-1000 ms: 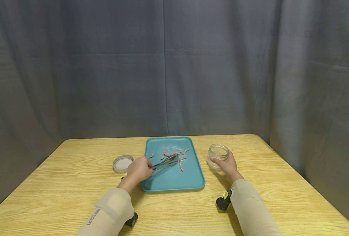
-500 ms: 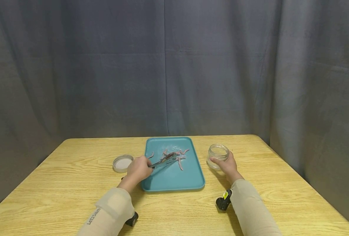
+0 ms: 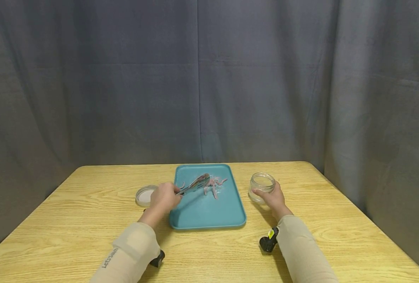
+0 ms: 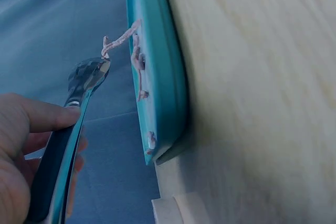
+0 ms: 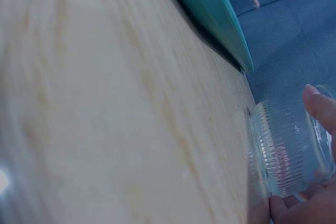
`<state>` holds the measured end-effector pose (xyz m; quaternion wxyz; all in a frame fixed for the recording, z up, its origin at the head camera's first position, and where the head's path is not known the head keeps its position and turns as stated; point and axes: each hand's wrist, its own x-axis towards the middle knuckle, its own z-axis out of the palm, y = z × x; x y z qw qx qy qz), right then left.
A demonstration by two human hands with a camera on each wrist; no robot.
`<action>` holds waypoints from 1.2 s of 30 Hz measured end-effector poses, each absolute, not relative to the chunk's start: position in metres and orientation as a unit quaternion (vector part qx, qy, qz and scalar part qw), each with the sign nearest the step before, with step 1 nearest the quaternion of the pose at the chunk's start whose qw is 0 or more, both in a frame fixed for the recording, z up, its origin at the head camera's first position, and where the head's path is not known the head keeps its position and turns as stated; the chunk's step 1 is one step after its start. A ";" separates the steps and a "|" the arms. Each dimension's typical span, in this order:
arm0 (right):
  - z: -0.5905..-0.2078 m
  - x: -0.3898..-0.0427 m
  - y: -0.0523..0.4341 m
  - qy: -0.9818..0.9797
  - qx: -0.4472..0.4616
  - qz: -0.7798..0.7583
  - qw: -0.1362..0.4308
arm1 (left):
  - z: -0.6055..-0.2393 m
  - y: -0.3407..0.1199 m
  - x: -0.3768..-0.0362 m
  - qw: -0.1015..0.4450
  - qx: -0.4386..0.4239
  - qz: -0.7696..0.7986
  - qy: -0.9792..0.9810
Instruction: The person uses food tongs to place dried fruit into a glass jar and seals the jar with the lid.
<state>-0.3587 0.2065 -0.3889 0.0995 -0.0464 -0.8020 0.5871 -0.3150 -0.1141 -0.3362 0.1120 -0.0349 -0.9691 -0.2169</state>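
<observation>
In the head view my left hand [image 3: 165, 197] grips metal tongs [image 3: 194, 184] above the blue tray [image 3: 209, 216]. The left wrist view shows a thin pinkish meat strip [image 4: 119, 41] caught at the tongs' tips, hanging partly off the tray's surface. Several more meat strips [image 4: 137, 61] lie on the tray. To the right of the tray, my right hand [image 3: 275, 199] holds an open glass jar [image 3: 255, 188] round its side, fingers wrapped around the ribbed glass. Something pinkish shows through the jar in the right wrist view; I cannot tell whether it is inside.
A round jar lid [image 3: 145, 196] lies with its white inside up on the wooden table [image 3: 209, 255], left of the tray and partly behind my left hand. Grey curtains [image 3: 142, 98] hang behind the table and along its sides.
My left hand has raised the tongs from the tray and drawn them slightly back and left, lifting a meat strip at the tips. The right hand and jar have stayed put.
</observation>
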 end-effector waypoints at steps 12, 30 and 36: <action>-0.387 -0.353 0.204 -0.804 -0.049 0.582 0.109 | -0.322 -0.114 -0.316 0.138 -0.043 -0.234 -0.961; -0.389 -0.357 0.207 -0.801 -0.045 0.587 0.105 | -0.306 -0.096 -0.316 0.160 -0.056 -0.234 -0.957; -0.390 -0.358 0.208 -0.803 -0.041 0.586 0.105 | -0.301 -0.086 -0.317 0.161 -0.064 -0.251 -0.952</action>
